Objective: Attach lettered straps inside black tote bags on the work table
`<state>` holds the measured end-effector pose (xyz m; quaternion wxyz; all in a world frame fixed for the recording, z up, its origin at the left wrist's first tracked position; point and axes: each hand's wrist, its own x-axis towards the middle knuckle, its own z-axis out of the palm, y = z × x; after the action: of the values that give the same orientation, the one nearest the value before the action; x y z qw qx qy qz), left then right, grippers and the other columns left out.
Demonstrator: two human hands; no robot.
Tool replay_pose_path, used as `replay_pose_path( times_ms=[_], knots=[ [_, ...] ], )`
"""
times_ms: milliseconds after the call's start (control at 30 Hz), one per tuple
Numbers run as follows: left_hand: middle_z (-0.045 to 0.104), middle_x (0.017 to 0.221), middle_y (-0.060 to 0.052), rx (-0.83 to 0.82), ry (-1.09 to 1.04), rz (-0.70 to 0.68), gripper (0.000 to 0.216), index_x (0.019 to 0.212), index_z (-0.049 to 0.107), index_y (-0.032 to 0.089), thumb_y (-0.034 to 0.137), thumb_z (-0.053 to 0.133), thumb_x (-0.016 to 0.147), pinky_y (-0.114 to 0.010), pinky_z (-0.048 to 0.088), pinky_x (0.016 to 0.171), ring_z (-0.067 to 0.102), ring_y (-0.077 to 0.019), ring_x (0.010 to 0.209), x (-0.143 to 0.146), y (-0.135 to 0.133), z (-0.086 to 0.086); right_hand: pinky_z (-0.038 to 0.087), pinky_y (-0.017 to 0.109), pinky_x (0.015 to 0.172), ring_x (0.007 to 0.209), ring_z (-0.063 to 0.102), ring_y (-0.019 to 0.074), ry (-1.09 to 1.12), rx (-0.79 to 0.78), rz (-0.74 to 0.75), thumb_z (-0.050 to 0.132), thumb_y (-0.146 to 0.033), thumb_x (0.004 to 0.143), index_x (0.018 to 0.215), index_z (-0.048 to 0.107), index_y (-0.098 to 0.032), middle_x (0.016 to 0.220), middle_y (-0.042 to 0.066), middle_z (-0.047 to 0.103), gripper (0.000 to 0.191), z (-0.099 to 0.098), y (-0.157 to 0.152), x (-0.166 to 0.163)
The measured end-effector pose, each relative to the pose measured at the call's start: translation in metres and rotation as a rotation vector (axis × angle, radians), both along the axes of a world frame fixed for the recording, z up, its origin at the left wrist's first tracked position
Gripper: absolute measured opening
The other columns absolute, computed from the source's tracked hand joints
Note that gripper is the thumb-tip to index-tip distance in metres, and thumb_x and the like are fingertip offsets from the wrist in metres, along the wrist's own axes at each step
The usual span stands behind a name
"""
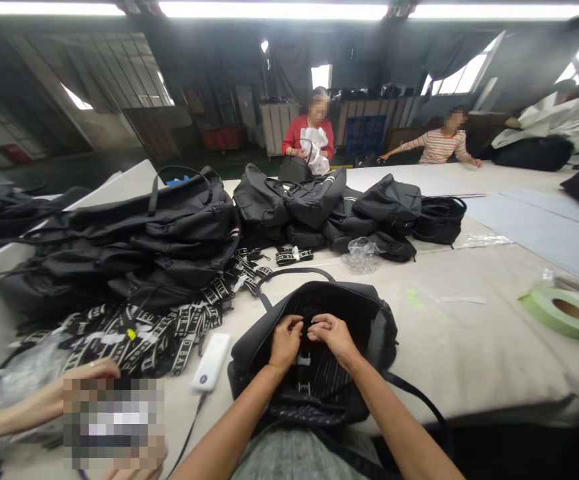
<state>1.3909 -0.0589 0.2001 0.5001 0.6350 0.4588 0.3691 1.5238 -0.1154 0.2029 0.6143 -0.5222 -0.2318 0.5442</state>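
Note:
A black bag [383, 337] stands with its mouth wide apart at the table's front edge, close to my body. Its dark lining [327, 383] has pale markings, and a small white piece [302, 361] shows inside. Both hands reach into the opening, nearly meeting near its middle. My left hand [285, 341] has thumb and fingers closed together over the lining. Facing it, my right hand [333, 337] is closed with curled fingertips. Whatever either pinches is too small or dark to make out. One handle [294, 272] arches behind the bag; a strap [417, 393] hangs at its right.
Black bags [169, 233] are heaped at left and along the back. Lettered straps [154, 333] lie beside a white power bank [212, 363] with a cable. Another person's hands [94, 373] work at lower left. Green tape [564, 313] lies right. Two people [309, 133] are across the table.

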Motion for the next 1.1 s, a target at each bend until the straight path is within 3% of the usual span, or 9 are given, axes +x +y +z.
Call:
replay_pose_path(
  times_ms=[100, 267, 333, 600, 733, 967, 1100],
  knots=[
    [0.063, 0.078, -0.001, 0.047, -0.007, -0.049, 0.035, 0.114, 0.066, 0.021, 0.024, 0.057, 0.08, -0.028, 0.05, 0.066, 0.058, -0.0151, 0.066, 0.0, 0.0, 0.005, 0.058, 0.032, 0.064, 0.062, 0.068, 0.0199, -0.016, 0.03, -0.029, 0.084, -0.038, 0.054, 0.096, 0.049, -0.017, 0.07, 0.004, 0.07, 0.059, 0.003, -0.004, 0.003],
    [0.063, 0.079, -0.004, 0.079, -0.009, -0.128, 0.018, 0.085, 0.075, 0.02, 0.024, 0.058, 0.08, -0.027, 0.049, 0.063, 0.058, -0.0157, 0.066, 0.0, 0.0, 0.012, 0.057, 0.029, 0.06, 0.062, 0.069, 0.0199, -0.158, 0.064, -0.013, 0.076, -0.034, 0.065, 0.095, 0.043, -0.019, 0.069, 0.001, 0.069, 0.047, 0.005, -0.002, 0.002],
    [0.063, 0.078, -0.004, 0.063, -0.017, -0.145, 0.019, 0.085, 0.075, 0.019, 0.025, 0.058, 0.081, -0.026, 0.048, 0.057, 0.057, -0.0143, 0.06, -0.001, -0.001, 0.012, 0.057, 0.029, 0.059, 0.064, 0.069, 0.0199, -0.235, 0.06, -0.002, 0.073, -0.034, 0.068, 0.093, 0.043, -0.019, 0.07, 0.001, 0.07, 0.041, 0.005, -0.001, 0.001],
    [0.062, 0.079, -0.004, 0.008, -0.053, -0.136, 0.023, 0.083, 0.074, 0.016, 0.036, 0.064, 0.078, -0.025, 0.047, 0.053, 0.054, -0.0115, 0.053, -0.002, -0.001, 0.011, 0.058, 0.029, 0.061, 0.064, 0.067, 0.018, -0.423, 0.058, 0.03, 0.069, -0.036, 0.073, 0.082, 0.049, -0.019, 0.069, 0.0, 0.068, 0.027, 0.01, -0.001, -0.003],
    [0.063, 0.08, -0.004, 0.01, -0.035, -0.128, 0.022, 0.079, 0.072, 0.016, 0.037, 0.063, 0.08, -0.024, 0.048, 0.055, 0.059, -0.0144, 0.062, -0.001, -0.001, 0.013, 0.059, 0.028, 0.061, 0.063, 0.065, 0.0165, -0.404, 0.068, 0.045, 0.071, -0.037, 0.072, 0.077, 0.053, -0.018, 0.064, -0.001, 0.065, 0.026, 0.009, -0.001, -0.005],
    [0.061, 0.083, -0.004, 0.096, -0.001, -0.154, 0.023, 0.083, 0.067, 0.018, 0.036, 0.054, 0.087, -0.025, 0.049, 0.062, 0.06, -0.0157, 0.069, -0.005, -0.003, 0.007, 0.059, 0.031, 0.053, 0.062, 0.067, 0.022, -0.297, -0.004, -0.064, 0.081, -0.044, 0.058, 0.068, 0.068, -0.013, 0.063, 0.006, 0.067, 0.035, 0.002, 0.005, 0.002],
    [0.063, 0.085, -0.006, 0.197, 0.023, -0.201, 0.02, 0.084, 0.068, 0.019, 0.031, 0.052, 0.089, -0.027, 0.05, 0.07, 0.061, -0.0175, 0.075, -0.01, -0.008, 0.004, 0.059, 0.034, 0.059, 0.062, 0.068, 0.0227, -0.417, -0.017, -0.032, 0.074, -0.04, 0.066, 0.077, 0.074, -0.015, 0.073, 0.007, 0.071, 0.027, -0.001, 0.003, 0.004]
  ],
)
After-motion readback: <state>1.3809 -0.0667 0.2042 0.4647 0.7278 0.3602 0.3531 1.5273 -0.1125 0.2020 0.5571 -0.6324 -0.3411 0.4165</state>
